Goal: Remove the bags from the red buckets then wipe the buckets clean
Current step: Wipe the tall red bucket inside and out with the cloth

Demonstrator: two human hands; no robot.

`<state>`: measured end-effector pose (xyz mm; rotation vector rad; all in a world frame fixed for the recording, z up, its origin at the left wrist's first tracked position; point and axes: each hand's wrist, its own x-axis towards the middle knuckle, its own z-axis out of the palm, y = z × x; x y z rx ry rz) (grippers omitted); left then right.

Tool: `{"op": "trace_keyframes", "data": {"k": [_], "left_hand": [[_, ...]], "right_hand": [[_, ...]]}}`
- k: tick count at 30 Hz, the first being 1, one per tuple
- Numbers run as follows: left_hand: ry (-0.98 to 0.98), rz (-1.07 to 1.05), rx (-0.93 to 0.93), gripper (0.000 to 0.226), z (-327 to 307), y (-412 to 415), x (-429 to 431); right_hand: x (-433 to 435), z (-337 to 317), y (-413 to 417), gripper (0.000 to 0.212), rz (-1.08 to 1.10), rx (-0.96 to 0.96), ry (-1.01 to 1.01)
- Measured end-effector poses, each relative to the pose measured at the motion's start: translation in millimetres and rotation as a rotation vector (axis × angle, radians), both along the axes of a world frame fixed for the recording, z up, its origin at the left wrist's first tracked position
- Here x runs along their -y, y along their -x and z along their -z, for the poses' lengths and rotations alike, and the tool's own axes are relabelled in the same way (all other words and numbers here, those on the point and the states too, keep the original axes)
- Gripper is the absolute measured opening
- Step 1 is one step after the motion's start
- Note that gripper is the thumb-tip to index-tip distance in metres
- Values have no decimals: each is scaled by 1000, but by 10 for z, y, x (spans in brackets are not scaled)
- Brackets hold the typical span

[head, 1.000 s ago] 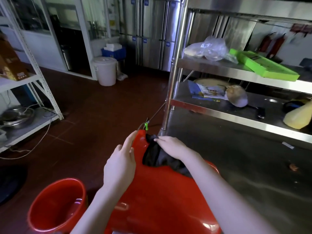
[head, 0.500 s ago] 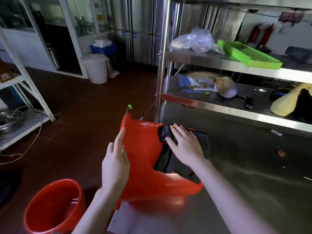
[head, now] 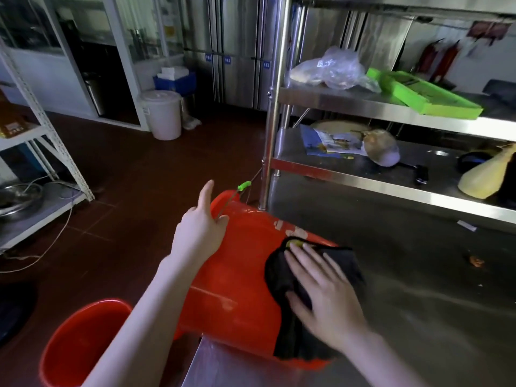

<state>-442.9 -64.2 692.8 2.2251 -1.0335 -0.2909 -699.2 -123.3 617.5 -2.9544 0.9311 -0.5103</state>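
While sideways on table (head: 424, 308), red bucket (head: 240, 277) under cloth (head: 344, 262); right grip (head: 329, 300) flat, left grip (head: 201, 236) spread.

red bucket (head: 240, 263), black cloth (head: 290, 277), green tray (head: 424, 99)

Upper right of frame: a steel shelving rack (head: 363, 103) carries a crumpled clear plastic bag (head: 332, 69) beside a green tray (head: 418, 93) on its upper tier, with a printed packet (head: 326, 141) and a yellow bag (head: 485, 177) on the tier below. Upper centre-left: a white lidded bin (head: 162, 114) stands on the dark red floor (head: 125, 177), a blue crate (head: 174, 81) behind it. Left edge: a white rack (head: 25, 135) holds a metal bowl (head: 19, 194) on its lower shelf.
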Motion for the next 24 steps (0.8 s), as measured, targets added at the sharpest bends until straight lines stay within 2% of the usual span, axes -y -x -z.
{"op": "trace_keyframes", "data": {"k": [5,9,11,14,15,16,17,20,21,24], "left_hand": [[85,80,26,48,148,-159,-13],[200,44,-31,44,330,-135,-223],[222,33,-64,44,344,-87,-277],[239,33,-104,43,348,-12,-371],[240,29,-117,43,354,16,-406],[239,24,-118,44,362,41,-434],[237,19,-106,45,371,66,-455],[249,1,-48,49,395,102,-458],[254,1,-30,50,399,92,-455],[296,9,-66,47,433,52,-538]], "right_hand": [[-276,210,71,68,68,31,73],[156,30,-128,60,205,49,1],[577,-131,-288,59,305,25,-174],[1105,-404,-543,49,455,-79,-690],[1164,-458,-620,47,464,-95,-769],[1147,-479,-677,46,446,-109,-766],[1066,-463,-716,47,402,-105,-679],[383,-243,-797,54,170,68,-194],[49,-151,-837,58,107,102,-105],[-648,7,-1010,62,15,135,-59]]}}
